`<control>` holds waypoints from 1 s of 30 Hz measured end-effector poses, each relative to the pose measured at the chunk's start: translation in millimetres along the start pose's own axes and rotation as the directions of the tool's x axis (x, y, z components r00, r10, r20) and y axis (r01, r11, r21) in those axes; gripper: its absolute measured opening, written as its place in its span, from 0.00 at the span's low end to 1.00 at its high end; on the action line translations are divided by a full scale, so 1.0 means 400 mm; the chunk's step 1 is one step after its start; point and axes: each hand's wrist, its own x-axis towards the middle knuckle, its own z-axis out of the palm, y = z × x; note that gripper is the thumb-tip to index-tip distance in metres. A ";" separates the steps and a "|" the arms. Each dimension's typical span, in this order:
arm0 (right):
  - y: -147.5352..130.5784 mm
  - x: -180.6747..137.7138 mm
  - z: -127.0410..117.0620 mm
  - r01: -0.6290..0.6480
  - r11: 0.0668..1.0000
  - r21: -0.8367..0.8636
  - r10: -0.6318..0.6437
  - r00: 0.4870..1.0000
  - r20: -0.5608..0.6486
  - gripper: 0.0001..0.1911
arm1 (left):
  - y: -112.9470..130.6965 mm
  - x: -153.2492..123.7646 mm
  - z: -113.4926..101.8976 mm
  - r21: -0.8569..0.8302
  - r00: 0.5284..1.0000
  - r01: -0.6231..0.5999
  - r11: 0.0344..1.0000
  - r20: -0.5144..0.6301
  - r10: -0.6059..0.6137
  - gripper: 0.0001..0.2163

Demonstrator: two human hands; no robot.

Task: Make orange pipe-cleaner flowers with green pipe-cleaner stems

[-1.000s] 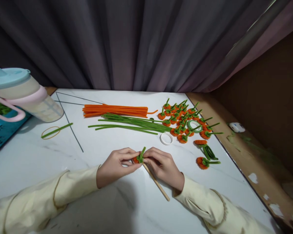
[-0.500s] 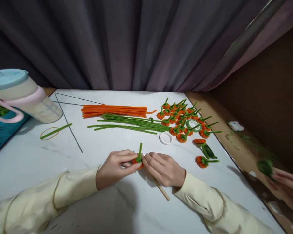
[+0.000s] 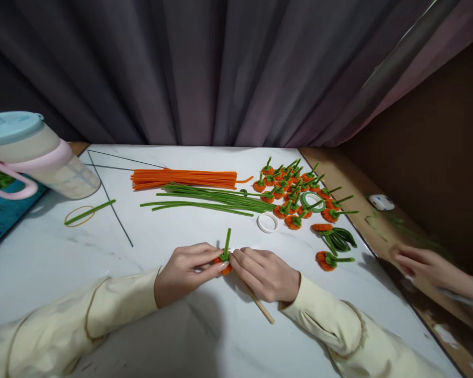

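Left hand pinches the orange pumpkin over the white table, green stem up, to steady it, I judge from afar; right hand, just beside, grips the wooden stick

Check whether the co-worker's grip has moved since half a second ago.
Yes. The co-worker's grip, then cut off by the right border, now reaches farther left in the view, nearer the white table.

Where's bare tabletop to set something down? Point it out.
Between the lone green stem and left sleeve; also between that sleeve and the wooden stick. Crowded: the far right, where orange pieces bunch around the green tape roll.
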 end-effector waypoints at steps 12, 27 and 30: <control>0.001 -0.004 -0.003 0.012 0.996 -0.085 -0.011 1.000 0.011 0.10 | -0.007 0.010 -0.004 -0.279 0.959 0.283 0.918 0.093 -0.267 0.10; -0.047 0.027 -0.004 -0.622 0.604 0.498 0.675 0.732 0.094 0.06 | -0.015 0.011 -0.001 -0.288 0.934 0.329 0.899 -0.039 -0.354 0.10; -0.051 0.031 0.008 -0.683 0.495 0.538 0.703 0.678 0.214 0.07 | -0.013 0.008 0.001 -0.296 0.934 0.332 0.896 -0.029 -0.356 0.10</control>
